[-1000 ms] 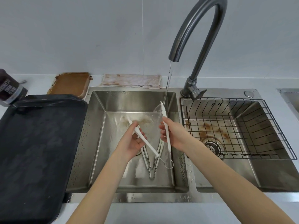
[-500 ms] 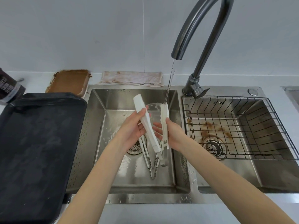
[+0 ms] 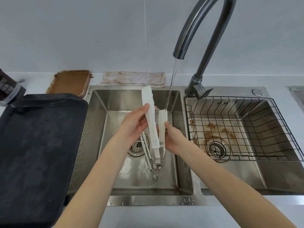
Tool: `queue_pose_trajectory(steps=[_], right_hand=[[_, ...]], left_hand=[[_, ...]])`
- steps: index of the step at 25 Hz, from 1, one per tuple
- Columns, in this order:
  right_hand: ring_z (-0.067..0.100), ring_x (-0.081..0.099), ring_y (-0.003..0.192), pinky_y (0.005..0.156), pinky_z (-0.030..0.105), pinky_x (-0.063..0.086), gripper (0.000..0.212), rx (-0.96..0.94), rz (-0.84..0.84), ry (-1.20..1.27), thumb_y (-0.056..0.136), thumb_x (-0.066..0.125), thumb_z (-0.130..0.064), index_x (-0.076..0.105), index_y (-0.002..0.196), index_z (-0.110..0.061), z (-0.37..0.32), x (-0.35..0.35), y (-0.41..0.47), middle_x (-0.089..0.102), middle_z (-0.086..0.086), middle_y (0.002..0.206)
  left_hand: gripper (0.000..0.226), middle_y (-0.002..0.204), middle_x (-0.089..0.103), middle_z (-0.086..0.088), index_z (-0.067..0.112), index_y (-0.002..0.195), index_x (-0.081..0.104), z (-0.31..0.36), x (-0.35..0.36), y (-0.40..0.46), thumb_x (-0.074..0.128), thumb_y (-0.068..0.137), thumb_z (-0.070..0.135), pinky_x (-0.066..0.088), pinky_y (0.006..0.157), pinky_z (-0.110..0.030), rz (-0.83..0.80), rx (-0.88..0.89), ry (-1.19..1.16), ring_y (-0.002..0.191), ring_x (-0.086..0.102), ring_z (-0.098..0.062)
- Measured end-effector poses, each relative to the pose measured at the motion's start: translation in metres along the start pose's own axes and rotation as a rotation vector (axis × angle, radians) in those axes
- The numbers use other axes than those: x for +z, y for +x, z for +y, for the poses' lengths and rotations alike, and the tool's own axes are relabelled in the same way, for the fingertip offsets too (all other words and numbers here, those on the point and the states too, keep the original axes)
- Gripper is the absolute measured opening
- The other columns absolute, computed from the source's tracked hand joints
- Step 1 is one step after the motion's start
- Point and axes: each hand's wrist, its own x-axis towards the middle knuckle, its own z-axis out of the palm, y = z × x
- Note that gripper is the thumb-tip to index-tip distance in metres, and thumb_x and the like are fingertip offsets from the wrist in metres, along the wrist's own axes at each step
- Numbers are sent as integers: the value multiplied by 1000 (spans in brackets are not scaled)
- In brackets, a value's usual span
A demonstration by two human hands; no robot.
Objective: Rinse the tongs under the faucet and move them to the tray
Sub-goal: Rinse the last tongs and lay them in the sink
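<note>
I hold white tongs [image 3: 150,119] upright over the left sink basin [image 3: 98,129], tips up and hinge down. My left hand [image 3: 135,124] grips the left arm of the tongs. My right hand [image 3: 172,137] grips the right arm, whose tip meets the thin stream of water falling from the dark curved faucet [image 3: 197,30]. A second pair of tongs [image 3: 147,153] lies on the basin floor under my hands, partly hidden. The black tray [image 3: 37,145] sits on the counter to the left of the sink.
A black wire rack [image 3: 246,116] sits in the stained right basin. Behind the sink lie a folded stained cloth [image 3: 134,79] and a brown-smeared dish [image 3: 70,82]. A dark bottle [image 3: 8,89] stands at the far left. The left basin's drain [image 3: 136,148] is below my left wrist.
The tongs went from spread wide to nearly closed and more upright. My left hand rose with its arm of the tongs; the right arm's tip stays under the stream.
</note>
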Motion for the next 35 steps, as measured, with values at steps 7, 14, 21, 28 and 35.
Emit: queue_pose_trajectory(steps=[7,14,21,28,35], right_hand=[[15,64,75,61,24,57,25,-100,56,75,96,47,-23,54,107,-2,-13,-10,6,65,11,88],[13,59,61,56,21,57,12,-124,11,240,89,59,-13,58,84,-3,-34,8,6,57,9,77],[16,53,62,45,18,53,16,-97,5,166,95,48,-15,55,92,-1,-46,23,10,57,13,84],[10,60,40,42,16,51,23,-100,45,158,95,47,-26,57,94,-6,-34,5,2,58,9,74],[5,45,31,29,13,37,39,-136,185,-91,85,55,-51,52,81,-12,-50,10,1,49,-1,53]], left_hand=[[14,64,74,4,11,93,63,0,-14,-1,51,92,19,57,55,-17,121,-85,-209,54,67,-4],[19,63,70,-7,2,90,59,-20,-32,1,47,94,17,52,44,-19,214,-217,-459,45,61,-12],[17,77,64,-11,5,108,49,-36,-33,10,38,96,6,49,42,-17,247,-307,-562,56,51,-12],[17,88,61,-9,6,91,53,-43,-29,14,36,95,3,46,58,-23,247,-339,-464,64,57,-13],[19,82,59,-5,8,89,54,-44,-23,13,37,94,3,46,59,-25,238,-325,-425,67,52,-13]])
